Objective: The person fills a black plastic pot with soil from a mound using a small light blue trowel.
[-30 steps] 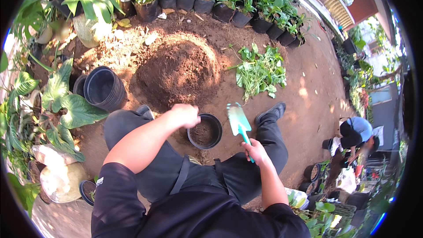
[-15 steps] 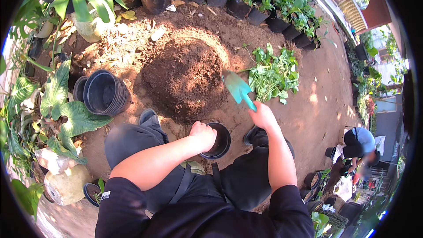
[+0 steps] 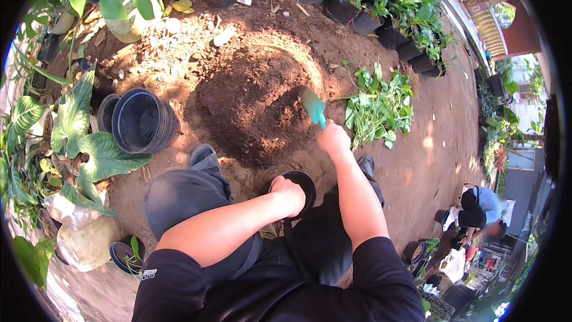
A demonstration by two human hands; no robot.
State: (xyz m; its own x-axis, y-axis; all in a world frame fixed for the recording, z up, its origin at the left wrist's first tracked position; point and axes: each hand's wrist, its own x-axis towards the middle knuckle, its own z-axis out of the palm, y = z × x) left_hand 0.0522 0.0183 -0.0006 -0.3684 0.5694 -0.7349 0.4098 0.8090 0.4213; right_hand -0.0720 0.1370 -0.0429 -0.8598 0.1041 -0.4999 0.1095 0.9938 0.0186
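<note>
1. Soil mound (image 3: pixel 256 101), one, lies ahead; right hand (image 3: pixel 335 139) holds one turquoise trowel (image 3: pixel 315 107), blade against the mound's right side.
2. Left hand (image 3: pixel 288 195), closed on the rim, partly hides one black plant pot (image 3: pixel 308 187) between the legs.
3. Around are one stack of black pots (image 3: pixel 164 126) and one heap of leafy cuttings (image 3: pixel 381 107).

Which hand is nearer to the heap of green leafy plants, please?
The right hand. It holds the turquoise trowel just left of the leafy heap; the left hand is at the black pot, farther away.
</note>
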